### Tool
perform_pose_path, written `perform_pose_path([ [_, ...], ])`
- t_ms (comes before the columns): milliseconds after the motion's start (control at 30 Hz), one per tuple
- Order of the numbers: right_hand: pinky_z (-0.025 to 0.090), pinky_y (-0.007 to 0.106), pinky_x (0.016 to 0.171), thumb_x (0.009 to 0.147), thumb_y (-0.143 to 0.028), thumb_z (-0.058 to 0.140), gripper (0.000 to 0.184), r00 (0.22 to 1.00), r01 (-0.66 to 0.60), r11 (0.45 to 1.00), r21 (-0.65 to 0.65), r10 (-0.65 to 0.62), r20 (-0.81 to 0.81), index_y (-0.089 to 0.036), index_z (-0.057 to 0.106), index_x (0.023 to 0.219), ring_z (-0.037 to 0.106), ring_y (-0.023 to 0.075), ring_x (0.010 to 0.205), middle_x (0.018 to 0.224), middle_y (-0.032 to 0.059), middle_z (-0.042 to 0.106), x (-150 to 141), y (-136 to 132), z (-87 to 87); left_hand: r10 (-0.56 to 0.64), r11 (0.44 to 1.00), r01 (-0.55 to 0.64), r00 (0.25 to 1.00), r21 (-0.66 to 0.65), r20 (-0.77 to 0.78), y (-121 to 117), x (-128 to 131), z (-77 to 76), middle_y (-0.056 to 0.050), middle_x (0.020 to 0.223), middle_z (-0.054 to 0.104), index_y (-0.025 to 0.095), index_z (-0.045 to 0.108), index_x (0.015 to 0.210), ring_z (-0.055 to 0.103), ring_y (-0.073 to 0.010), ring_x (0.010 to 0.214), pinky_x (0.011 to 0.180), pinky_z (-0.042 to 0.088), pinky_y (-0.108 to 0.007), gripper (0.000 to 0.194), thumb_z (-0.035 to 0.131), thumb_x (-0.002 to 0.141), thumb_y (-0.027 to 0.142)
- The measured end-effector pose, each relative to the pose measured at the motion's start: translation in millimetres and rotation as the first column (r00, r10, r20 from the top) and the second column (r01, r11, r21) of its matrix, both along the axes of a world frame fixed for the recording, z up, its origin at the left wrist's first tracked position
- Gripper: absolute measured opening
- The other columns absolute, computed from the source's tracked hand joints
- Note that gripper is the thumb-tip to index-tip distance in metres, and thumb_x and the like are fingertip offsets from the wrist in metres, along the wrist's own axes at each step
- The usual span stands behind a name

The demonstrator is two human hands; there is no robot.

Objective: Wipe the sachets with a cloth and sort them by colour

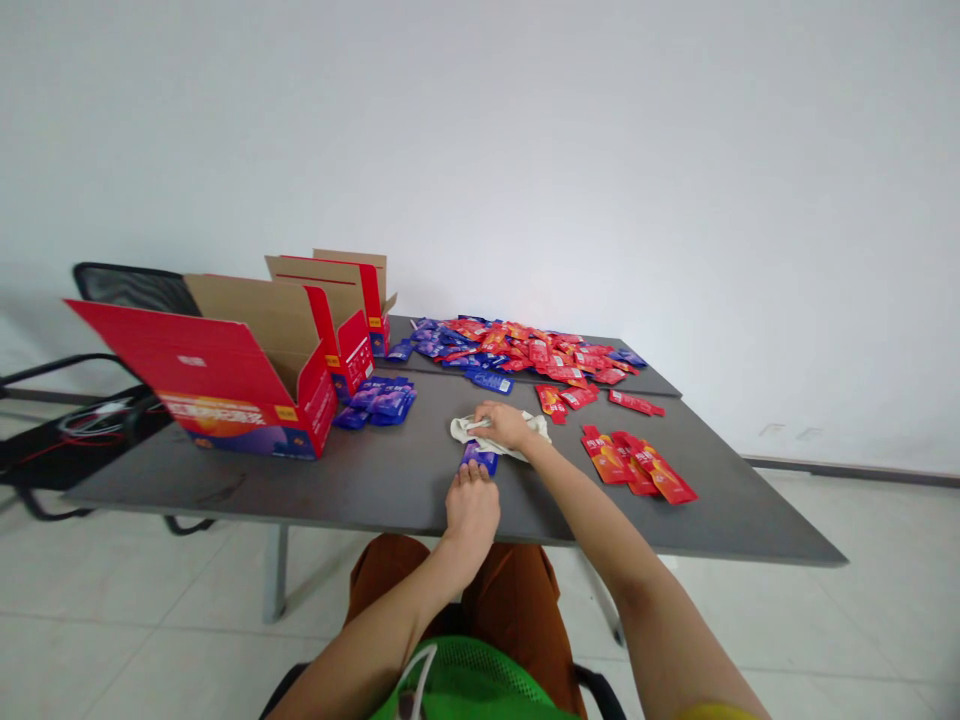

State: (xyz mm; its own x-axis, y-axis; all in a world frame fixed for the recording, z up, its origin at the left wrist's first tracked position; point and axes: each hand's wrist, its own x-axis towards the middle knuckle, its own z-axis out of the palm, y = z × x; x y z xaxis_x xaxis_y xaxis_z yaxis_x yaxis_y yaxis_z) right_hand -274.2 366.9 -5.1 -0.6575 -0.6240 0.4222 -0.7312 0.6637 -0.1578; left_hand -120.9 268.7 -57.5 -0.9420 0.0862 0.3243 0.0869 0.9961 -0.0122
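Note:
A blue pouch (pixel 480 458) lies flat on the grey table in front of me. My left hand (pixel 474 505) holds its near end, fingers together and pressed on it. Over the far end of the same pouch, my right hand (pixel 506 425) grips a crumpled white cloth (pixel 534 428), which partly covers the pouch. Left of my hands is a small stack of blue pouches (pixel 386 398). To the right, several red pouches (pixel 637 465) lie fanned and overlapping.
A large mixed heap of red and blue pouches (pixel 525 350) spreads across the back of the table (pixel 420 480). Open red cartons (pixel 247 400) stand in a row on the left. A black chair (pixel 135 290) is behind them. A few loose pouches lie before the heap.

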Motion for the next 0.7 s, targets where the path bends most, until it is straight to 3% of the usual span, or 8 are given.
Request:
perform_pose_path([
  [133,0.042,0.027,0.078,0.083,-0.044,0.07,0.026,0.995,0.103,0.995,-0.013,-0.104,-0.005,-0.022,0.069,0.097,0.063,0.0186,0.091,0.1,0.0045,0.068,-7.1,-4.7,-5.3,-0.002,0.999,0.002,1.0,0.033,-0.026,-2.1,-3.1,-2.0,-0.026,0.128,0.059,0.0,0.059,0.13,0.058,-0.0258,0.123,0.1,0.049,-0.035,0.045,0.038,0.09,0.001],
  [333,0.043,0.027,0.079,0.077,-0.04,0.076,0.023,0.996,0.092,0.989,-0.114,-0.089,0.027,-0.022,0.072,0.091,0.063,0.0188,0.09,0.095,0.0035,0.069,-14.1,4.9,2.9,0.021,1.0,-0.02,1.0,0.017,-0.016,-1.6,-4.8,-5.3,-0.022,0.131,0.058,0.005,0.061,0.129,0.058,-0.0254,0.123,0.099,0.05,-0.034,0.049,0.038,0.087,-0.003],
  [433,0.044,0.026,0.076,0.074,-0.041,0.079,0.024,0.998,-0.006,0.954,-0.301,0.022,0.052,-0.021,0.073,0.086,0.063,0.0163,0.083,0.089,0.002,0.069,-6.0,5.9,13.1,0.038,0.999,-0.038,0.999,0.029,-0.011,-0.3,-7.6,-10.7,-0.02,0.133,0.058,0.009,0.062,0.129,0.058,-0.0245,0.123,0.099,0.049,-0.033,0.052,0.039,0.085,-0.005],
  [533,0.045,0.024,0.071,0.074,-0.047,0.078,0.029,0.961,-0.198,0.881,-0.431,0.261,0.092,-0.02,0.073,0.082,0.062,0.0145,0.077,0.082,0.0013,0.067,12.0,2.7,13.4,0.028,0.998,-0.026,0.999,0.05,-0.043,-0.2,-8.7,-12.3,-0.02,0.131,0.06,0.009,0.064,0.126,0.057,-0.025,0.123,0.1,0.048,-0.034,0.051,0.039,0.084,-0.005],
  [600,0.045,0.023,0.068,0.073,-0.051,0.078,0.031,0.924,-0.28,0.868,-0.41,0.36,0.13,-0.021,0.073,0.081,0.062,0.0136,0.074,0.079,0.0006,0.066,23.6,1.9,5.6,0.018,0.997,-0.016,0.999,0.079,-0.03,-0.3,-6.7,-7.5,-0.019,0.121,0.067,0.01,0.07,0.118,0.063,-0.0253,0.115,0.095,0.051,-0.035,0.048,0.037,0.085,-0.004],
  [700,0.042,0.022,0.065,0.07,-0.05,0.08,0.031,0.927,-0.284,0.913,-0.294,0.34,0.159,-0.022,0.073,0.078,0.06,0.0125,0.071,0.077,-0.0009,0.064,32.7,5.3,-11.0,0.018,0.996,-0.024,0.998,0.09,0.058,0.4,-1.4,5.4,-0.016,0.103,0.073,0.012,0.076,0.104,0.069,-0.0249,0.096,0.084,0.055,-0.036,0.047,0.035,0.086,-0.004],
])
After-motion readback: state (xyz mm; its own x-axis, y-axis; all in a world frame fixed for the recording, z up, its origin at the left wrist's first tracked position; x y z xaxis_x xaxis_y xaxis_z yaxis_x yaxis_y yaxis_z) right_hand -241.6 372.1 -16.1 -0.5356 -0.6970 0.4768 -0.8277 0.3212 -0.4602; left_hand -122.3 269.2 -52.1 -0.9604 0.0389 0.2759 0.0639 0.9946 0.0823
